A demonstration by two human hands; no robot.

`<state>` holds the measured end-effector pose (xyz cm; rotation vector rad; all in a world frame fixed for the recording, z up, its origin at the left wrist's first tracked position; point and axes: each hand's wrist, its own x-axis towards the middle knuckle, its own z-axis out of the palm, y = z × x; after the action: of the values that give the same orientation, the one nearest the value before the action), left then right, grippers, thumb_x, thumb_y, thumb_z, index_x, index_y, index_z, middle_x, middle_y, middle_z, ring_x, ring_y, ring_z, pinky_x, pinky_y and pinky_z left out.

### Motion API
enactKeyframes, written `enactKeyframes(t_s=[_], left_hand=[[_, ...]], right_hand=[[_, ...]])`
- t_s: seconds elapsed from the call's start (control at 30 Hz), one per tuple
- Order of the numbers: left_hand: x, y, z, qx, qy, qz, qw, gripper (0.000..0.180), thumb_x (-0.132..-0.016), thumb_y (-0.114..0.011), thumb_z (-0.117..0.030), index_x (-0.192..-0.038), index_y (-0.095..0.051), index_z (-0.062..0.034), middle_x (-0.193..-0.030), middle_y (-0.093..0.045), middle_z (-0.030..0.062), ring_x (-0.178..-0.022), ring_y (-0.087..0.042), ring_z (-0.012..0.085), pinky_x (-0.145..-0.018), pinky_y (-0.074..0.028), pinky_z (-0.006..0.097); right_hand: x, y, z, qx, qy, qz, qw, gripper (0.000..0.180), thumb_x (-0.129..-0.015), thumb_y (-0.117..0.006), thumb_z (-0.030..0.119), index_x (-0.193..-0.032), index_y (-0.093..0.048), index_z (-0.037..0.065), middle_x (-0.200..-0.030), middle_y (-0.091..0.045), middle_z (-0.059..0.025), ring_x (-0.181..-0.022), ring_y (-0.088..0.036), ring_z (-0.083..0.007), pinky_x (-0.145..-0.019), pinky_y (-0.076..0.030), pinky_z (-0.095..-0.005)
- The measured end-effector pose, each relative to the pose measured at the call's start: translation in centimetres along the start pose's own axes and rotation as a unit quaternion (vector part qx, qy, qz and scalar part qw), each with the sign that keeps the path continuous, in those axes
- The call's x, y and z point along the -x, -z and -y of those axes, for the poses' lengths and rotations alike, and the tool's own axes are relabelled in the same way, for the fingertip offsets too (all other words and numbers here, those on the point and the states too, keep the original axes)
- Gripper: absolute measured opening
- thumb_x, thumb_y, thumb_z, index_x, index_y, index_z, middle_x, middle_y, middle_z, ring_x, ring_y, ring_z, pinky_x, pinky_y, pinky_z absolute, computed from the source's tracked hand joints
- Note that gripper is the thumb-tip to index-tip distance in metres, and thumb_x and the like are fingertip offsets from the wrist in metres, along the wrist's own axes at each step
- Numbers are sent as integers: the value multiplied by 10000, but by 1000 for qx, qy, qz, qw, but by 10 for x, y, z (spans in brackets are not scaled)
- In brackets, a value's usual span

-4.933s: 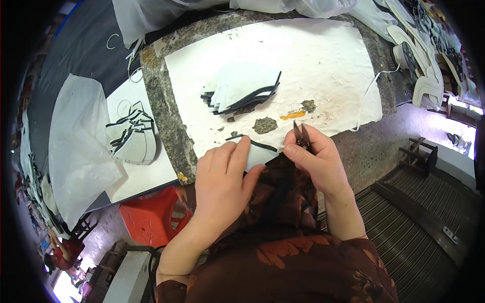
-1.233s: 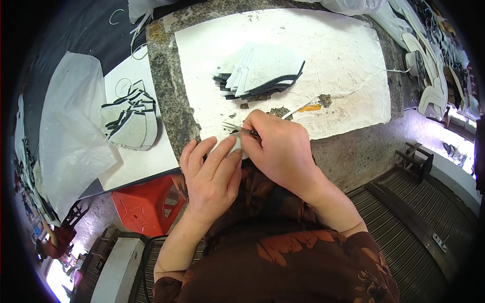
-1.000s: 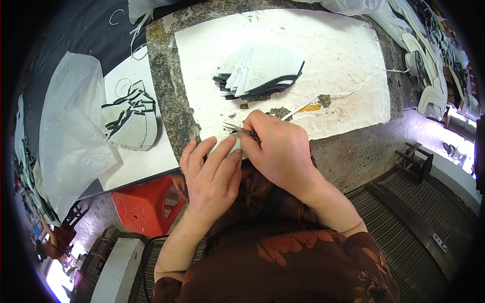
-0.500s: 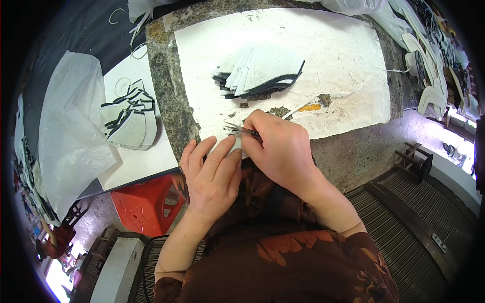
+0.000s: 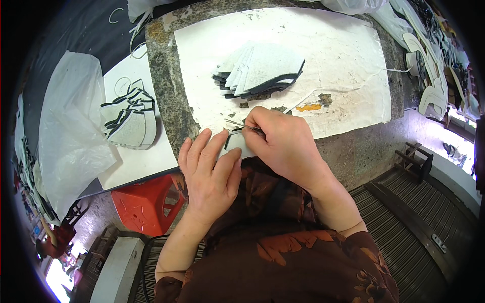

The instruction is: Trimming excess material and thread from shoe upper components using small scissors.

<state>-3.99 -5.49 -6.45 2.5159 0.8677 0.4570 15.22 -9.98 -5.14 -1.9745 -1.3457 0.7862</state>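
Observation:
A pale piece with a dark edge [image 5: 238, 145] lies at the table's near edge between my hands. My left hand [image 5: 209, 177] rests with fingers spread, its fingertips on and beside the piece. My right hand [image 5: 283, 144] is closed around small scissors [image 5: 235, 124], whose thin pointed blades stick out leftward above the piece. My palm hides most of their handles. Just beyond the right hand, a narrow white tape [image 5: 323, 91] runs to the right across the paper. Farther off lies a fanned stack of pale, dark-edged pieces [image 5: 268, 68].
White worn paper [image 5: 348, 55] covers much of the stone-like tabletop [image 5: 169, 81]. On the left, more dark-edged pieces [image 5: 134, 123] lie on a white sheet, beside a translucent plastic bag [image 5: 76, 131]. A red stool [image 5: 144, 204] stands below. At right sits a tape roll [image 5: 416, 64].
My left fingertips have shifted slightly left and up, spreading from the thumb, so more of the piece shows. My right hand with the scissors has moved slightly up and right.

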Motion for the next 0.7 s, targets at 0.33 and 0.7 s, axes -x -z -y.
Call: enactKeyframes(t_s=[0.33, 0.7], left_hand=[[-6, 3, 0, -8, -4, 17, 1000, 159, -882, -745, -122, -1040, -723, -116, -1395, -644, 85, -1382, -522, 344, -1199, -295, 556], [-6, 2, 0, 1, -1, 8, 1000, 149, -872, -750, -123, -1020, -732, -112, -1366, -662, 83, -1373, -535, 338, -1203, -297, 554]], right_hand=[[-1, 4, -1, -19, -3, 11, 1000, 96, -909, -687, 119, -876, -640, 41, -745, -668, -131, -632, -651, -314, -581, -503, -383], [-2, 3, 1, -23, -10, 15, 1000, 115, -916, -694, 152, -872, -663, 50, -740, -677, -122, -625, -652, -309, -584, -509, -379]])
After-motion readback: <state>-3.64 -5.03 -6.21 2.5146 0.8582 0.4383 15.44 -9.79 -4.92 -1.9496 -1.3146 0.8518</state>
